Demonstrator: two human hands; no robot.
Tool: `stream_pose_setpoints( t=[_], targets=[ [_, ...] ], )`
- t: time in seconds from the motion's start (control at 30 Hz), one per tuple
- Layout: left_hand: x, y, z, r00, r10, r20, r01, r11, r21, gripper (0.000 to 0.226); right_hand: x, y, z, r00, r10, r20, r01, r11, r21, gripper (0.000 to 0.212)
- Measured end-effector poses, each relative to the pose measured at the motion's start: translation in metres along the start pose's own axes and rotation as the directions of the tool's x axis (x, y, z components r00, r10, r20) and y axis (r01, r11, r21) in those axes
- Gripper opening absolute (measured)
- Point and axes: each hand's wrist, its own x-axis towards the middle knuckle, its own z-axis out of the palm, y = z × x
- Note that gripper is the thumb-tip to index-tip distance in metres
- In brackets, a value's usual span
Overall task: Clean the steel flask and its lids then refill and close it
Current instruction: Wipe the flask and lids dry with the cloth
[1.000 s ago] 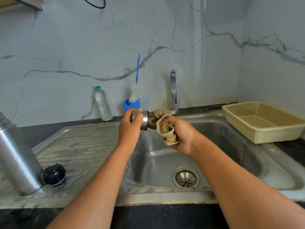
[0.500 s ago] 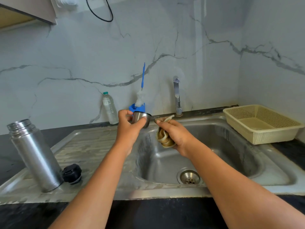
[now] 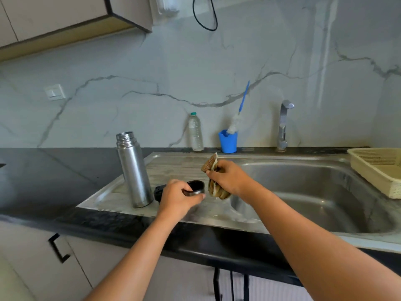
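Steel flask (image 3: 134, 170): upright on the drainboard (image 3: 173, 168), left of the basin, mouth open, no lid on it.
Left hand (image 3: 175, 197): my fingers are curled round the steel cup lid (image 3: 196, 187), mouth up, low over the drainboard just right of the flask.
Black stopper (image 3: 159, 192): lying between the flask and my left hand, half hidden behind it.
Right hand (image 3: 227, 178): clenched on the bunched scrub cloth (image 3: 213, 170), just beside the cup lid, not inside it.
Step in hand: the lids, I'd say. The cup lid looks ready to be set down; I can't tell whether it is rinsed.
Next move: park the cup lid clear of the flask so nothing tips, then free my left hand for the stopper.
Later: the bottle brush (image 3: 235, 122) by the tap (image 3: 283, 124) should suit the flask's inside. Refilling and closing are not yet done.
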Motion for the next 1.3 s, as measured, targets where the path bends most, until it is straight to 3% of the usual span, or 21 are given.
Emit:
stream_pose_setpoints(
  t=[0.3,0.47,0.57,0.67,0.73,0.83,0.93,1.07,1.17,1.23,1.3],
  targets=[
    [-0.010,-0.005,-0.008,0.998,-0.004,0.065,-0.002,0.996,0.091,0.036,-0.007,-0.007,0.006,1.000,0.011,-0.021,-0.013,0.996,-0.091,0.005],
    [-0.014,-0.010,-0.011,0.997,0.001,0.073,-0.002,1.000,0.009,0.054,-0.012,-0.008,0.008,1.000,0.015,-0.015,-0.016,0.997,-0.076,0.016],
    [-0.007,-0.011,-0.023,1.000,0.012,0.001,-0.012,1.000,-0.017,0.046,-0.013,-0.009,0.006,1.000,0.024,-0.009,-0.024,0.997,-0.073,0.017],
    [0.011,-0.019,-0.045,0.998,0.002,-0.056,0.006,0.988,0.153,0.038,-0.015,-0.012,0.003,0.999,0.043,-0.015,-0.044,0.996,-0.073,0.011],
    [0.022,-0.027,-0.059,0.996,-0.037,0.080,0.008,0.941,0.338,0.049,-0.015,-0.013,0.003,0.998,0.053,-0.031,-0.055,0.996,-0.064,0.009],
    [0.031,-0.028,-0.068,0.937,-0.092,0.338,-0.091,0.868,0.488,0.061,-0.016,-0.016,0.005,0.997,0.078,-0.029,-0.079,0.996,-0.042,0.012],
    [0.035,-0.027,-0.069,0.916,-0.070,0.396,-0.160,0.840,0.518,0.063,-0.017,-0.017,0.008,0.995,0.098,-0.002,-0.098,0.995,-0.032,0.015],
    [0.042,-0.030,-0.072,0.975,0.030,0.219,-0.114,0.918,0.380,0.043,-0.019,-0.018,0.010,0.991,0.135,0.002,-0.135,0.990,0.033,0.020],
    [0.049,-0.021,-0.077,0.999,0.048,0.006,-0.049,0.997,0.067,0.042,-0.020,-0.023,0.013,0.986,0.164,0.014,-0.164,0.973,0.160,0.020],
    [0.048,-0.012,-0.076,0.999,0.038,0.007,-0.036,0.987,-0.157,0.043,-0.018,-0.026,0.017,0.987,0.152,0.052,-0.161,0.955,0.249,0.020],
    [0.043,-0.002,-0.071,0.998,0.057,0.029,-0.048,0.963,-0.264,0.043,-0.019,-0.029,0.022,0.989,0.115,0.098,-0.138,0.948,0.288,0.022]
  ],
)
